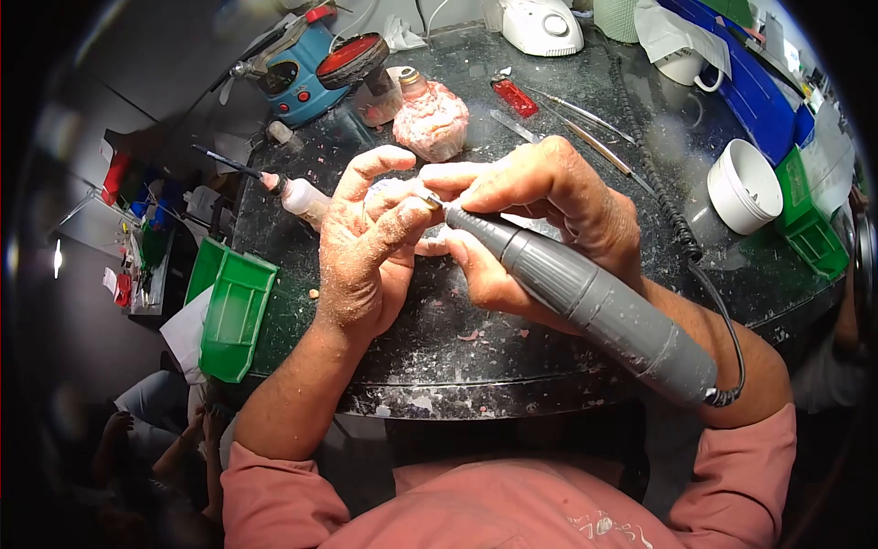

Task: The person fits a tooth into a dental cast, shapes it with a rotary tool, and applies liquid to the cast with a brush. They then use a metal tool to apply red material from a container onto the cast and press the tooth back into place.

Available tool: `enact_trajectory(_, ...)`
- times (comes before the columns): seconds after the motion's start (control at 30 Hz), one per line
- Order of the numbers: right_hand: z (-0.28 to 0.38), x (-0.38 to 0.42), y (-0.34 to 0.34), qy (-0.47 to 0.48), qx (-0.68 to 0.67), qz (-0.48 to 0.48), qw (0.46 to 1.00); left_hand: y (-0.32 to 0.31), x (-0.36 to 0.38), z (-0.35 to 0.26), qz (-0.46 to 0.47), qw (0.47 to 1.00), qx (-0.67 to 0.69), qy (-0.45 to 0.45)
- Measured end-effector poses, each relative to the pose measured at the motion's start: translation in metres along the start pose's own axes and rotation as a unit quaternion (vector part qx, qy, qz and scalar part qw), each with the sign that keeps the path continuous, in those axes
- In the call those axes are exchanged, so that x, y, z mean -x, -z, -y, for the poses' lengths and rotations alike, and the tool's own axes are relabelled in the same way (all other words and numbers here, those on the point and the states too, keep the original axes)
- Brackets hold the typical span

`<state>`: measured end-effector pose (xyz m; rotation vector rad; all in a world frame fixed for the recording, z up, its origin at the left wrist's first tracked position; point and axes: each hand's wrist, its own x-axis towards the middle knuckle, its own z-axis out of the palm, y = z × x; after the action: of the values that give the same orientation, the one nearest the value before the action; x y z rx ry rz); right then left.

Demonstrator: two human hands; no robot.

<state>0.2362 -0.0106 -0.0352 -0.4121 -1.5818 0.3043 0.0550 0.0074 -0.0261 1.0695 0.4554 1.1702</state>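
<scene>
My right hand [558, 197] is wrapped around a grey rotary handpiece [585, 288], held like a pen, its nose pointing up and left. A coiled black cord leaves the tool's rear end. My left hand [370, 242] is dusted with pale powder and pinches a small piece between thumb and fingers, right at the handpiece's tip. I cannot tell what that piece is, since the fingers cover most of it. The fingertips of both hands meet over the dark bench [421, 352]. Just beyond them stands a lumpy pink-coated jar [430, 123].
A blue machine with a red wheel [352, 62] stands at the back left. Left of my hand lie a bottle with a brush [305, 201] and a green bin [236, 316]. Slim hand tools [594, 146], a white tub [745, 188] and a mug [686, 69] are on the right.
</scene>
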Motion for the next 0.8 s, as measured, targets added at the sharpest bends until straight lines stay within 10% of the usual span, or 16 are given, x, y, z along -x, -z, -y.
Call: enact_trajectory(0.8, 0.005, -0.004, 0.006, 0.030, 0.047, 0.047, 0.997, -0.001, 0.010, 0.006, -0.037, 0.991, 0.115, 0.053)
